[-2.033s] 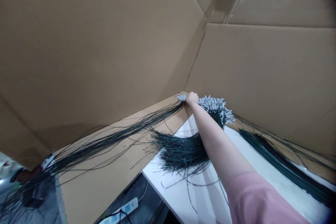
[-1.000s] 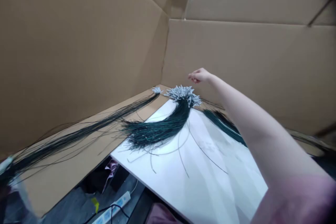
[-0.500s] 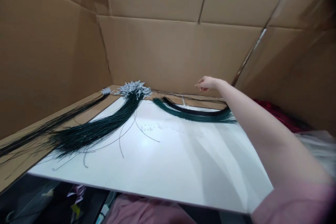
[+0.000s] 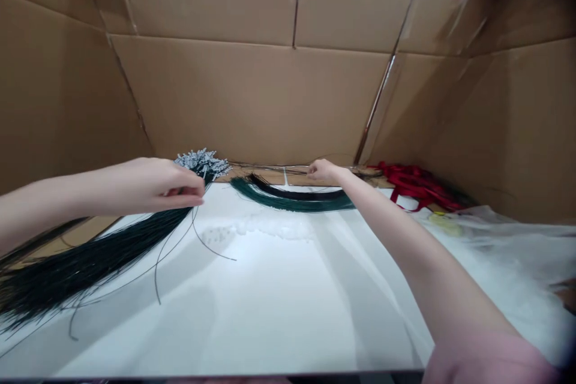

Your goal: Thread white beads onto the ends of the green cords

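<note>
My left hand [image 4: 173, 186] has come in over the green wire bundle, its fingers curled in towards the thumb; whether anything thin is between them is too small to see. Behind it, the bundle's pale beaded tips [image 4: 204, 162] show. The dark green wire stems [image 4: 112, 258] fan out below it to the left. At the back edge, my right hand [image 4: 320, 170] is pinched closed beside thin dark wires [image 4: 270, 167] along the cardboard; what it holds cannot be made out. In front of it, a curved strip of green wires [image 4: 288, 203] lies beside a black bundle [image 4: 301, 193].
Cardboard walls [image 4: 252, 102] surround the white board [image 4: 270, 306]. Red ribbon [image 4: 414, 183] is heaped at the back right. Sheer white material [image 4: 495, 264] covers the right side. A few loose wires [image 4: 157, 282] stick out across the board's left part.
My left hand has entered from the left. The view has shifted right and up, showing the red ribbon and white material more fully. My right hand is now lower, near the back wires.
</note>
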### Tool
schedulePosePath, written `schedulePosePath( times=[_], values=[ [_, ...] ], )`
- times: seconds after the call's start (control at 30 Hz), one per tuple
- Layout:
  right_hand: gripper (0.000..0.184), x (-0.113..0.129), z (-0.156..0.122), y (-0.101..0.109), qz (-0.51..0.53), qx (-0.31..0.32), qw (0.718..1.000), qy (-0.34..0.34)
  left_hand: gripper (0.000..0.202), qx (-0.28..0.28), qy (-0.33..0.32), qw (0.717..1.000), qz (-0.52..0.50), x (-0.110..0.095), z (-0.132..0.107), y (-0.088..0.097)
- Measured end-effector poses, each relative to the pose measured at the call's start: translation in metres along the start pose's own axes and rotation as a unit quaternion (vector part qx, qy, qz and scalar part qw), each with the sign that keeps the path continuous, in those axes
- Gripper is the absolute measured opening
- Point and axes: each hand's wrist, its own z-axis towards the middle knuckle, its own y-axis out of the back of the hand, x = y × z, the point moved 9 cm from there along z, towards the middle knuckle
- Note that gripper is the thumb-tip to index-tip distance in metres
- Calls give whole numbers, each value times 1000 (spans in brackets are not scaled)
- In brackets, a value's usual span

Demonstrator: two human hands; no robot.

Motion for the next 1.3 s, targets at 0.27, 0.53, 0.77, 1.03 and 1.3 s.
schedulePosePath(
  times=[0.27,0.53,0.77,1.03,1.3],
  values=[
    [31,22,47,-14,-32,-72,993,83,19,42,-79,996,-6,-1,138,-64],
    [31,49,95,-37,-32,-89,979,181,19,18,-43,999,6,67,217,-98],
    [28,61,114,-52,8,-108,968,229,19,24,-36,999,5,94,276,-111],
    [10,59,110,-49,62,-150,956,242,17,55,-59,997,-18,81,323,-140],
    [11,61,107,-45,90,-154,952,249,23,83,-60,994,-47,81,348,-170]
  ],
)
